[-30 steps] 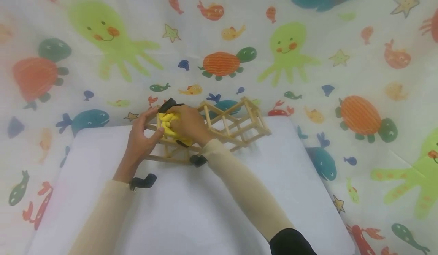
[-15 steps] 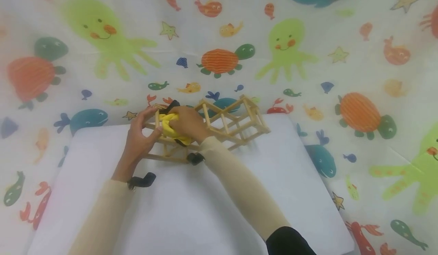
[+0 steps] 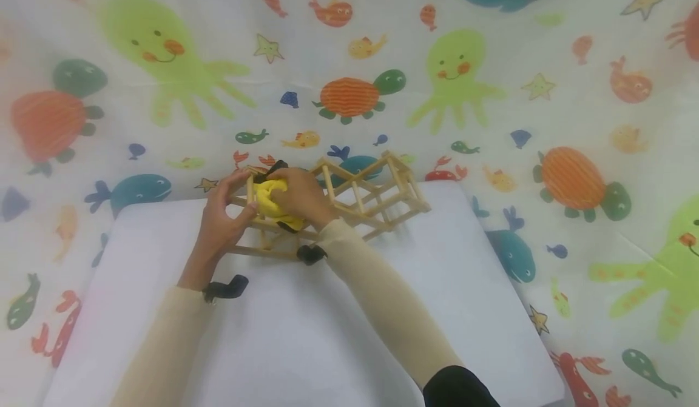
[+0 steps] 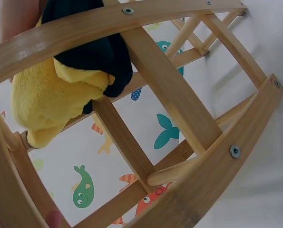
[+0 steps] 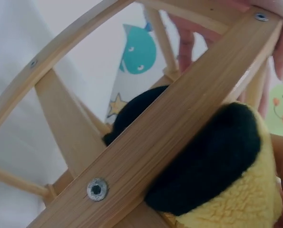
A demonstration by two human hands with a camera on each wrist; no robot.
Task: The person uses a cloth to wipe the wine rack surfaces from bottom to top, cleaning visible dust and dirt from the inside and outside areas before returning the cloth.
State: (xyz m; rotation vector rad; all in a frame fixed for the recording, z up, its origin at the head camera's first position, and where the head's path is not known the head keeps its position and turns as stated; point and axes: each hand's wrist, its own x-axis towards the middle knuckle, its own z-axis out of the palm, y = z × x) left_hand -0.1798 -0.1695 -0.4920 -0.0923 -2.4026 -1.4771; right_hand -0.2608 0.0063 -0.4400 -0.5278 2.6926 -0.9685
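Note:
A wooden lattice rack [image 3: 327, 182] with bolted slats [image 4: 172, 92] stands at the back of the white table. My left hand [image 3: 218, 228] grips its left end, with fingers behind and thumb in front. In my right hand [image 3: 303, 193] is a bunched fluffy yellow cloth [image 3: 267, 199] with black edging. The cloth [image 4: 41, 99] wraps over a curved rail in the left wrist view. In the right wrist view, its black part [image 5: 217, 156] presses along a rail [image 5: 179, 107]. My right fingertips are partly hidden in the folds.
The white tabletop [image 3: 317, 334] spreads in front of the rack. Behind it hangs a cloth curtain [image 3: 349, 49] printed with sea animals, close to the rack's back. Black straps with camera mounts [image 3: 226, 287] sit at the wrists.
The cloth has shifted slightly and its folds have changed under my right hand, which stays at the rack's left part. My left hand keeps its grip. The head view has shifted a little.

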